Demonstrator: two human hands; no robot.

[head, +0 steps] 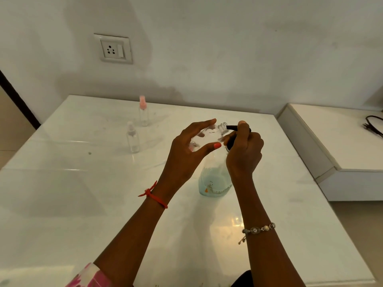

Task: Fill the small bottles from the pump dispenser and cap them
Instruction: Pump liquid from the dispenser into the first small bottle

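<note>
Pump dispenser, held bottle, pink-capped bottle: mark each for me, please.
Pump dispenser (230, 127): head view, black spout tip.
Held bottle (209, 134): head view, clear body between fingers.
Pink-capped bottle (144, 117): head view, clear body.

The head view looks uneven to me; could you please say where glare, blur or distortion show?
Head view: a glare patch lies on the white table in the foreground; the pink-capped spray bottle and clear-capped spray bottle behind are soft; the table's edges bow from the wide lens.
</note>
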